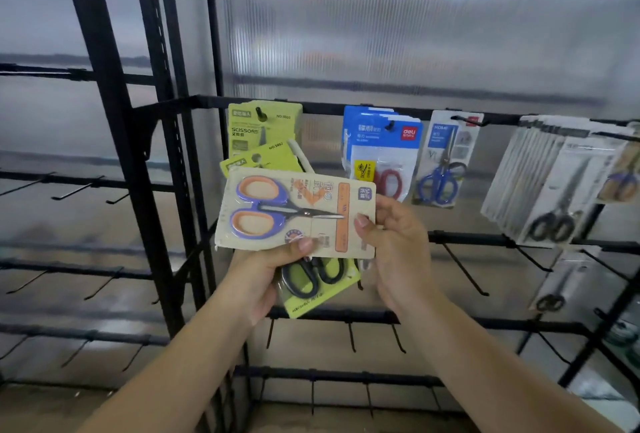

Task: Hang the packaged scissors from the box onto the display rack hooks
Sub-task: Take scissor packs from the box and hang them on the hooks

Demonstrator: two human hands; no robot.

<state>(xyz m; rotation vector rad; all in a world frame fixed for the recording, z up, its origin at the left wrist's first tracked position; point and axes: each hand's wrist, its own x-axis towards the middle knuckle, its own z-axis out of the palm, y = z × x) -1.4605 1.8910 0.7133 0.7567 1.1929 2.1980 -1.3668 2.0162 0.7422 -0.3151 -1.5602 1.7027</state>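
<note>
Held at centre before black display rack (pixel 114 127): beige scissors pack (pixel 294 212), purple-orange handles, lying sideways; left hand (pixel 259 276) pinching its lower edge together with green pack (pixel 311 289) beneath, right hand (pixel 398 252) pinching its right end between thumb and fingers. Hung on top-rail hooks: green packs (pixel 265 124) at 12 o'clock, blue packs (pixel 381 145) and blue-handled pack (pixel 446 159) at 1–2, grey packs (pixel 554 183) at 3. Behind: ribbed translucent panel (pixel 381 34); bare hooks (pixel 464 270) at 4–8 o'clock.
</note>
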